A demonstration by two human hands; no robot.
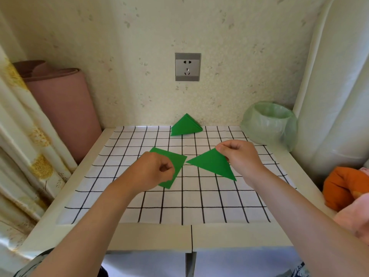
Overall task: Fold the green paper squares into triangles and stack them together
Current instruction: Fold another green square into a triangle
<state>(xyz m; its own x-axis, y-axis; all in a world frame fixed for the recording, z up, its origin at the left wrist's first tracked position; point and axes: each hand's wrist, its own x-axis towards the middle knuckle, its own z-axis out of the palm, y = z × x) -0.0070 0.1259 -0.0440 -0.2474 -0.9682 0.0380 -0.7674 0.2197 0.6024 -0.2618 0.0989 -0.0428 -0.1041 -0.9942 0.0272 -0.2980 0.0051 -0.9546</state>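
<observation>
My right hand pinches the far corner of a folded green triangle, held just above the checked cloth. A flat green paper square lies left of it, partly covered by my left hand. That hand hovers over the square with its fingers curled in and nothing visibly gripped. A stack of folded green triangles rests at the far edge of the cloth, against the wall.
A bin lined with a pale green bag stands at the back right. A pink rolled mat leans at the left beside a curtain. Orange and pink cloth lies at the right edge. A wall socket sits above the stack.
</observation>
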